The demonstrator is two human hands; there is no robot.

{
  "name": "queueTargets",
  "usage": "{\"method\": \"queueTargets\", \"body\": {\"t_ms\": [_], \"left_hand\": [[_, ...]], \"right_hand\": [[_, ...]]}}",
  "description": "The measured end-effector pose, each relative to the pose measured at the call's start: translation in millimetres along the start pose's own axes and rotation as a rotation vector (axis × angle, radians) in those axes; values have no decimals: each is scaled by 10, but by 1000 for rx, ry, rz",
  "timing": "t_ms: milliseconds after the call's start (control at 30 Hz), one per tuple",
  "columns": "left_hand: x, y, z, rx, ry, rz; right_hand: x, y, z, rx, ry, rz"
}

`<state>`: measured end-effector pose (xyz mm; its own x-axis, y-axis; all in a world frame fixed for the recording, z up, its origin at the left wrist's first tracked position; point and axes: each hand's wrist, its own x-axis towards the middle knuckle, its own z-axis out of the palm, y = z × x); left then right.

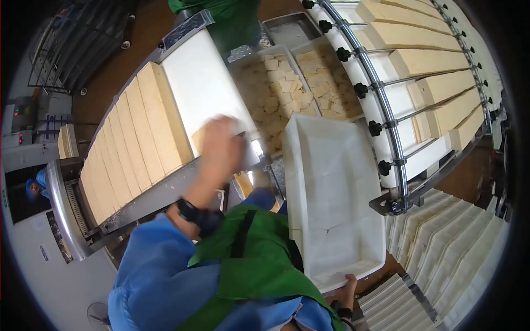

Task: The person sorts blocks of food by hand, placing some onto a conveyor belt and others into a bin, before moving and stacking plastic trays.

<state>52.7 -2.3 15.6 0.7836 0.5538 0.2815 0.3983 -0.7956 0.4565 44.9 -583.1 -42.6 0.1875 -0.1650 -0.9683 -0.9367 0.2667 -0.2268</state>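
My left hand [220,144], a dark watch on its wrist, is smeared by motion over the near end of the white belt [200,69]. A small pale piece [197,137] shows right beside its fingers, and I cannot tell whether they grip it. Left of it, a row of long cream-coloured blocks [132,129] lies side by side on the belt. Low in the view, my right hand [348,289] is closed on the near rim of a deep white plastic tray [337,182]. The tray's floor carries a dark crack-like mark.
Two bins [276,88] of broken flat pale pieces stand behind the tray, with a metal tray [295,28] beyond. At right, a curved rail [381,91] with black knobs borders more cream blocks [441,91]. Stacked white trays [441,237] stand lower right. A person in green [234,22] is at the top.
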Motion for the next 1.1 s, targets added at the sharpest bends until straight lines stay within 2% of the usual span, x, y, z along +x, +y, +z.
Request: {"method": "queueTargets", "body": {"t_ms": [67,133,233,333,400,467,533,633,733,833,867,933,1033,1067,1100], "left_hand": [[-48,-954,50,351,-75,-134],[171,-1055,-209,105,-479,-331],[395,-964,-298,-56,-855,-452],[507,-794,-35,-75,-246,-364],[756,-369,109,-157,-125,-326],[928,155,365,-134,-154,-398],[891,395,747,66,-316,-329],[767,693,1275,64,-445,-538],[409,716,1720,191,-187,-384],[123,786,1806,-313,-493,-651],[-320,577,2329,-434,-554,-546],[-721,440,2580,-807,-764,-666],[-1107,326,2562,-1099,-696,-817],[-1179,254,2551,-1147,-562,-799],[-1194,144,2554,-1014,-525,-771]], "right_hand": [[103,-42,-111,0,-58,-60],[252,-104,-239,8,-99,-98],[235,-162,-257,19,-106,-95],[122,-168,-180,42,-53,-101],[169,-166,-183,69,-37,-115],[246,-156,-167,63,-71,-179],[247,-189,-11,54,-81,-220],[233,-284,384,58,-93,-253],[567,-403,553,61,-172,-299],[859,-454,855,57,-189,-318],[957,-463,1012,53,-195,-332],[1137,-445,1342,40,-231,-339],[1514,-343,1755,-31,-319,-370],[1605,-293,1950,-57,-294,-387],[1694,-215,2208,-81,-271,-406]]}}
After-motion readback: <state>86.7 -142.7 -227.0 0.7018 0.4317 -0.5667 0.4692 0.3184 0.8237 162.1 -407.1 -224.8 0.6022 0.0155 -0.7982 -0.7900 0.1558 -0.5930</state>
